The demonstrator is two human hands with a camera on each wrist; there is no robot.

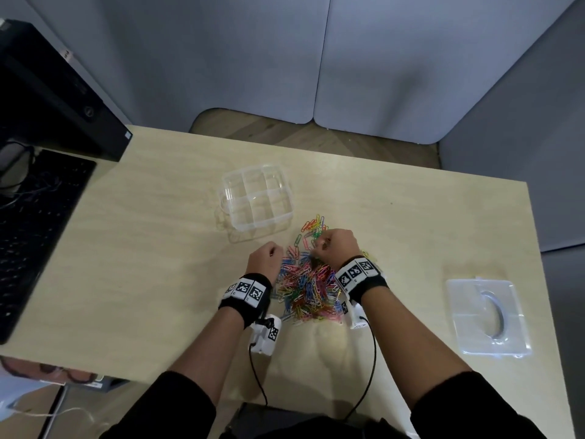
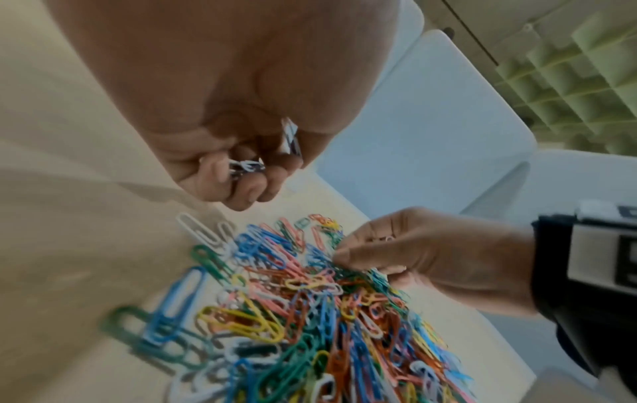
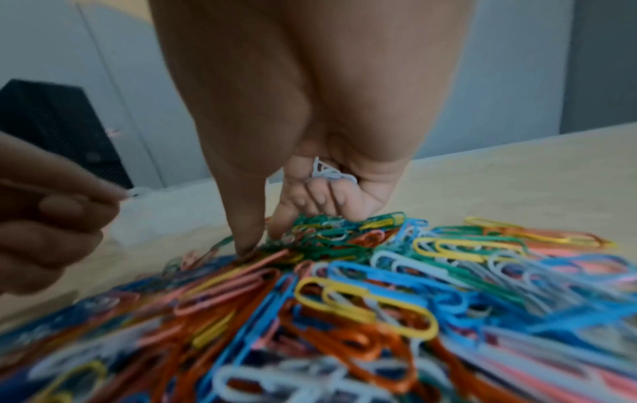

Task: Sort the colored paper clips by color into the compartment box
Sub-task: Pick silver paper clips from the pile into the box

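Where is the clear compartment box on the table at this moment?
In the head view the compartment box stands on the table, just beyond and left of the paper clip pile, far from the lid.

It is an office cubicle: a light wood desk [image 1: 158, 248] with a black keyboard [image 1: 38, 223] and computer [image 1: 53, 90], closed in by grey partitions [image 1: 380, 58].

On the pale wooden desk [image 1: 158, 264], the heap of mixed-colour paper clips [image 1: 308, 286] lies just before the clear plastic compartment box [image 1: 256, 201]. The clear flat lid [image 1: 487, 318] sits far right; the black keyboard [image 1: 34, 229] lies left.
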